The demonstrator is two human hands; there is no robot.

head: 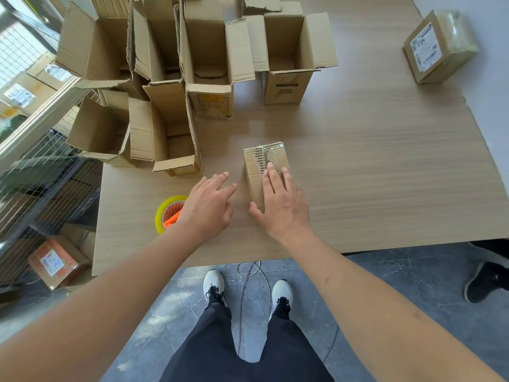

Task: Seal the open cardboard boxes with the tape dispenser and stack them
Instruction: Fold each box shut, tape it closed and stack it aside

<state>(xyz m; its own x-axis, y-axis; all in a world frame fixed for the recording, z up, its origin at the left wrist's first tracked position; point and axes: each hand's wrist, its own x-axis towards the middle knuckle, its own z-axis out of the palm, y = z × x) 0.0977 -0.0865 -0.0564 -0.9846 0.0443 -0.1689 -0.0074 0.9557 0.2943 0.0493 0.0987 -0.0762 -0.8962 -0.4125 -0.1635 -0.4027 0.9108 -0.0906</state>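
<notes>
A small taped cardboard box (263,158) lies closed on the wooden table (385,175) near its front edge. My right hand (281,201) rests flat on the box's near half, fingers straight along its top and thumb against its left side. My left hand (210,205) hovers just left of the box with fingers spread and relaxed, holding nothing. Behind my left wrist lies the tape dispenser (169,213), a yellow tape roll on an orange holder, partly hidden. Several open cardboard boxes (209,64) stand with flaps up at the table's back left.
A sealed, labelled parcel (438,48) sits at the far right corner. A wire rack (41,175) with parcels stands left of the table. Another person's black shoe (484,279) is on the floor at right. A cable (248,274) trails by my feet.
</notes>
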